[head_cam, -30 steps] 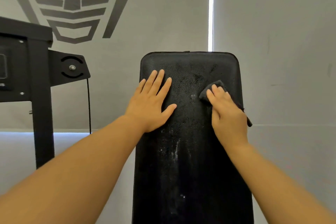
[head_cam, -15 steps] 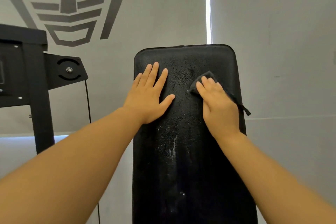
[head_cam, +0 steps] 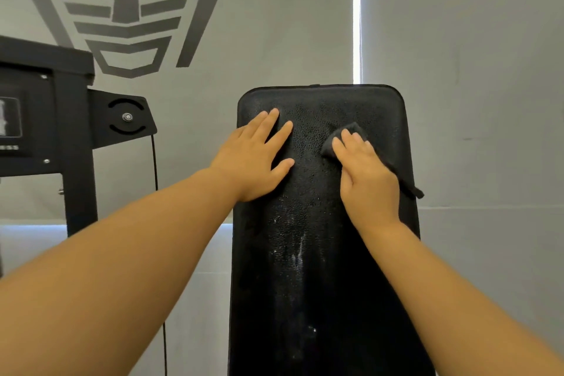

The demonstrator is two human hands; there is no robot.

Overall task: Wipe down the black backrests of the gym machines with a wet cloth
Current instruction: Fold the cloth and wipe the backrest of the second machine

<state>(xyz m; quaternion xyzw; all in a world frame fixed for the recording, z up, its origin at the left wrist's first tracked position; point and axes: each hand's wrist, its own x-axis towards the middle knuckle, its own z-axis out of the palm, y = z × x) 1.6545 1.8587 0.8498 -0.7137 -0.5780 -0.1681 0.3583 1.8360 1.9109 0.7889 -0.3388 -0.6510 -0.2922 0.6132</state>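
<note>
A tall black padded backrest (head_cam: pixel 320 269) stands upright in front of me, its surface wet with droplets near the top and pale streaks lower down. My left hand (head_cam: pixel 256 159) lies flat on its upper left part, fingers spread, holding nothing. My right hand (head_cam: pixel 366 177) presses a small dark cloth (head_cam: pixel 335 140) against the upper right part. One corner of the cloth sticks out past the fingertips and another end hangs past the backrest's right edge.
A black machine frame (head_cam: pixel 73 147) with a round-bolted bracket (head_cam: pixel 126 118) stands at the left, and a thin black cable (head_cam: pixel 155 168) hangs beside it. Behind is a grey blind with a large grey emblem (head_cam: pixel 128 18); a bright vertical gap (head_cam: pixel 356 15) shows above the backrest.
My right hand slid the cloth a little to the left across the top of the backrest. My left hand stayed flat in the same spot. The view shifted slightly.
</note>
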